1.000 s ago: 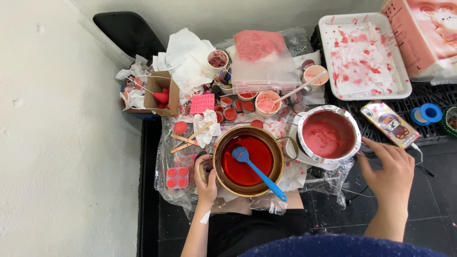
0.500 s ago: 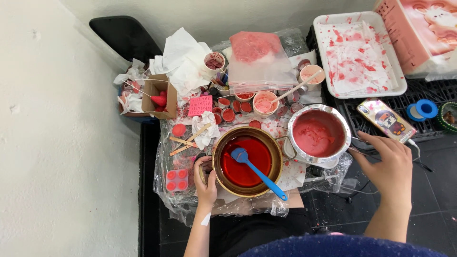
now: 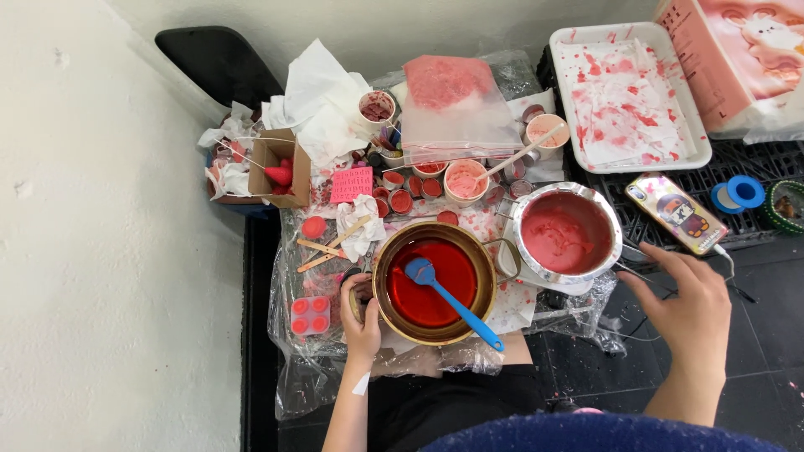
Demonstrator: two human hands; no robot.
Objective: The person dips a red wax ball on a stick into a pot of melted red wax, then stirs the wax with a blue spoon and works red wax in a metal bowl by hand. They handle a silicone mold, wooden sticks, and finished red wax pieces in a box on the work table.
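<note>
A person's left hand (image 3: 362,314) grips the left rim of a brass-coloured pot (image 3: 435,283) near the front edge of a plastic-covered worktop (image 3: 289,381), fingers curled over the pot's side handle and thumb along the wall. The forearm rises straight from the bottom of the frame, a strip of white tape at the wrist. The pot holds clear red liquid, and a blue spatula (image 3: 450,301) lies in it, blade in the liquid, handle slanting out over the front right rim.

The right hand (image 3: 680,300) hovers past the worktop's right edge, palm down, fingers loosely spread and holding nothing, fingertips reaching toward the dark handle of a steel pan (image 3: 567,233); whether they touch it cannot be told. The pan, just right of the pot and almost touching it, holds thick opaque pink paste. A phone in a patterned case (image 3: 674,211) lies beyond the hand on a black grid mat.

Behind the pots stand small cups of pink mix, one with a stick (image 3: 521,155) in it, and a row of little round tins of red. A clear bag of pink powder (image 3: 456,105) sits at the back edge, crumpled tissues (image 3: 318,96) at the back left corner beside a small cardboard box (image 3: 272,163). A red silicone mould (image 3: 310,315) rests at the left edge. A white tray (image 3: 569,50) lined with red-stained paper sits at upper right.
</note>
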